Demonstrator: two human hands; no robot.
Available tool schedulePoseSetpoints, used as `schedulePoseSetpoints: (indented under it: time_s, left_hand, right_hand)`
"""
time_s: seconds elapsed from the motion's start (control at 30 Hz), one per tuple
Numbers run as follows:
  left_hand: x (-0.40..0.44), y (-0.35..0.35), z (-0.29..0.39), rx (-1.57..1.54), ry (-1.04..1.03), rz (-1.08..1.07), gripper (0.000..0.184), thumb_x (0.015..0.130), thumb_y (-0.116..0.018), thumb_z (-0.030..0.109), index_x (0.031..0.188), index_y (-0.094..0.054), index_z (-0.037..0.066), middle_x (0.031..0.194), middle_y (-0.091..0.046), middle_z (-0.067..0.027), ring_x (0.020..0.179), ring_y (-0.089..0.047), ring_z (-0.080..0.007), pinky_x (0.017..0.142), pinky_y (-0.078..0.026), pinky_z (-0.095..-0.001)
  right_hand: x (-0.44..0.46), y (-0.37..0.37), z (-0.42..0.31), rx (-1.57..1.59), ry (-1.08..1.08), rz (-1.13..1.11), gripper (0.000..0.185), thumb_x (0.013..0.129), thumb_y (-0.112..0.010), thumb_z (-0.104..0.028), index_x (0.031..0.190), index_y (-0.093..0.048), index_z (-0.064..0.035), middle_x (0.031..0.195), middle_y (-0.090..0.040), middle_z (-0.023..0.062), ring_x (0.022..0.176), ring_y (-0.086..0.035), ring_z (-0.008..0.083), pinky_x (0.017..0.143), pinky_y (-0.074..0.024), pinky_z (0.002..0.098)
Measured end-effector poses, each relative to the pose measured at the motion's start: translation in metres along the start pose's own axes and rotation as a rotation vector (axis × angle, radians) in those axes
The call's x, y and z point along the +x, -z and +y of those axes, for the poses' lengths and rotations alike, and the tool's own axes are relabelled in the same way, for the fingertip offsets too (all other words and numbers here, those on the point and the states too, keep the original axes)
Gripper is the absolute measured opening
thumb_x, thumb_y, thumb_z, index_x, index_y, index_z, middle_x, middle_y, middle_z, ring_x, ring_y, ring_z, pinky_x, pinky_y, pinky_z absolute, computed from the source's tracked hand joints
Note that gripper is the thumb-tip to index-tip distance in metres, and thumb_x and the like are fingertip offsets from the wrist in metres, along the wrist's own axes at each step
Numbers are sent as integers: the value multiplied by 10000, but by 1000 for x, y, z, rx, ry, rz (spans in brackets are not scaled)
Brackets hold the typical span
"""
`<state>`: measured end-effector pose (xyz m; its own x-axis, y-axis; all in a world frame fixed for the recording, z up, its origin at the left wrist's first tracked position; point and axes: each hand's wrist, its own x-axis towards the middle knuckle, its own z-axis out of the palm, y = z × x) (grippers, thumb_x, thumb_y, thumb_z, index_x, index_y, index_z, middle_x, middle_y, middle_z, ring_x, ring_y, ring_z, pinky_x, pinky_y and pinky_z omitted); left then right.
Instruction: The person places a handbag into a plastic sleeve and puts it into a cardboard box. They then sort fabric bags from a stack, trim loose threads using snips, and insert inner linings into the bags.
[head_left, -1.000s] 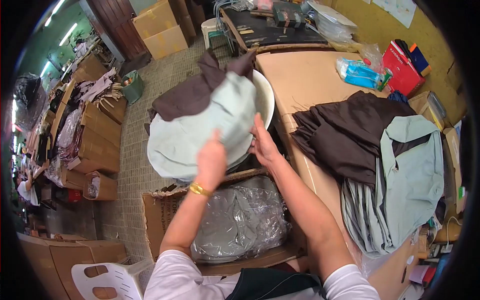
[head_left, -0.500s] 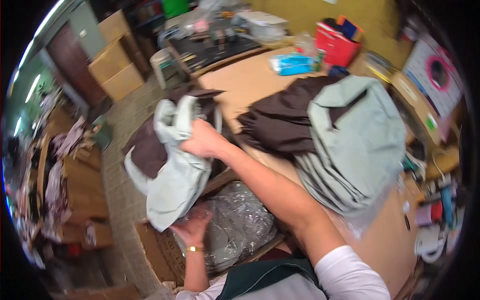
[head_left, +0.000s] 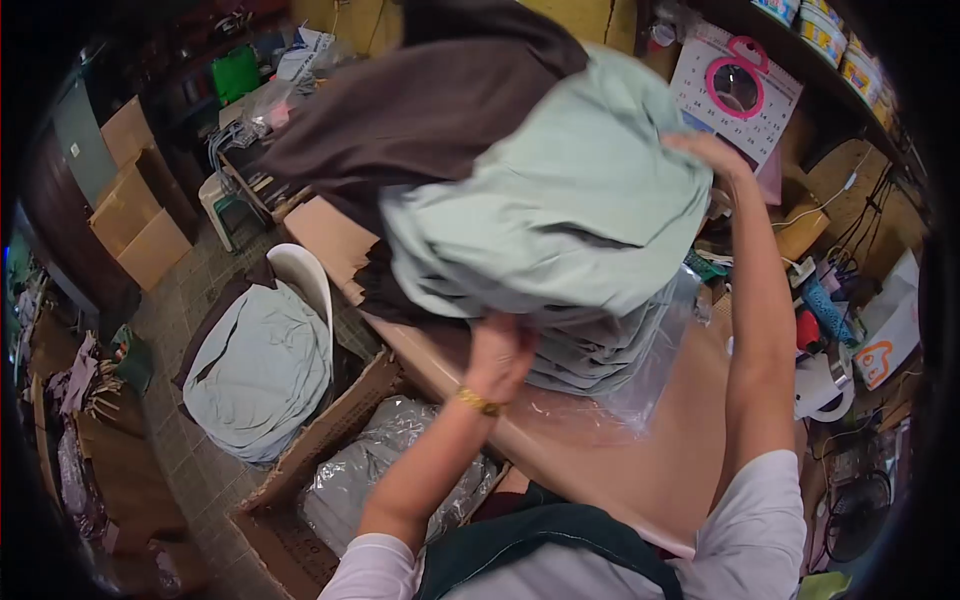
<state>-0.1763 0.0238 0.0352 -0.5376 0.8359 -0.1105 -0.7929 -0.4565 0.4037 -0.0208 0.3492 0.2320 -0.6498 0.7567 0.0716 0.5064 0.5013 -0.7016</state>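
A pale green and dark brown fabric piece (head_left: 560, 170) is spread in the air over the table, its brown part blurred by motion. My right hand (head_left: 715, 155) is closed on its right edge. My left hand (head_left: 500, 350), with a gold watch at the wrist, is closed on the near lower edge, its fingertips partly hidden under the cloth. Below lies a stack of similar pale green pieces (head_left: 600, 365), on clear plastic (head_left: 655, 395). How much of the stack touches the held piece is hidden.
Left of the table, another green and brown piece (head_left: 260, 370) rests on a white chair (head_left: 310, 275). An open carton (head_left: 300, 450) holds plastic-wrapped contents (head_left: 385, 455). A calendar (head_left: 735, 95) and a white kettle-like item (head_left: 825, 385) are on the right.
My hands have moved right, from the fabric by the carton to over the table stack, where they now hold a piece spread out. The view has turned right.
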Motion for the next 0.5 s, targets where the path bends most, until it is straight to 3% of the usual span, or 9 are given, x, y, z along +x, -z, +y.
schedulePoseSetpoints:
  time_s: [0.03,0.1,0.17,0.23,0.27,0.3,0.4,0.47,0.5]
  left_hand:
    - [17,4,-29,-55,18,-83,345,882,-621,110,1218,-542,102,1186,-590,-5,1067,-571,-170,915,-476,-354]
    - [25,4,-58,4,92,13,313,876,-584,58,1184,-546,21,1164,-604,-65,1074,-584,-214,939,-483,-389]
    - [31,7,-81,27,27,17,322,864,-538,26,1179,-537,-39,1136,-609,-109,1056,-600,-229,925,-497,-393]
    - [38,2,-88,77,101,-11,320,857,-552,32,1164,-541,-56,1130,-610,-107,1045,-599,-224,911,-496,-383]
    - [37,5,-92,118,172,-18,320,849,-566,38,1149,-545,-72,1123,-610,-106,1034,-599,-220,897,-495,-373]
    - [46,18,-109,243,156,-14,317,846,-575,44,1133,-547,-87,1120,-609,-101,1030,-591,-211,892,-486,-358]
    - [54,47,-118,684,266,57,376,850,-609,95,1170,-537,-89,1156,-596,-90,1044,-555,-178,907,-449,-313]
    - [38,50,-95,446,208,-141,399,867,-612,122,1211,-535,-66,1146,-616,-110,1039,-576,-187,933,-448,-308]
    - [25,49,-70,433,170,-94,399,867,-612,122,1211,-535,-66,1146,-616,-110,1039,-576,-187,933,-448,-308]
  right_hand:
    - [-10,1,4,-6,-4,6,543,790,-723,-365,1168,-610,9,1106,-656,160,990,-654,237,885,-518,348]
    - [-46,-13,12,-724,2,381,728,763,-738,-413,1319,-499,-10,1310,-536,212,1187,-550,262,1012,-430,351]
    - [-52,-56,14,-480,313,116,852,735,-731,-445,1440,-385,-114,1472,-374,178,1394,-292,339,1118,-272,454]
    - [-51,-117,0,-676,25,-120,1176,618,-762,-588,1520,-139,-162,1584,-94,119,1431,-89,427,1090,-156,649]
    - [-41,-136,20,-675,46,-152,1176,618,-762,-588,1520,-139,-162,1584,-94,119,1431,-89,427,1090,-156,649]
    - [-22,-166,46,-700,-28,-291,1245,587,-757,-628,1523,-66,-186,1589,-17,98,1426,-4,444,1054,-122,703]
    - [25,-225,145,-704,24,-532,1229,652,-693,-642,1494,1,-77,1569,2,179,1434,40,406,1083,-13,630]
    - [46,-232,188,-688,64,-649,1229,695,-650,-651,1475,46,-4,1555,14,233,1439,69,381,1103,59,581]
    - [56,-229,201,-684,83,-694,1233,717,-629,-656,1466,68,32,1548,21,260,1441,84,368,1113,96,556]
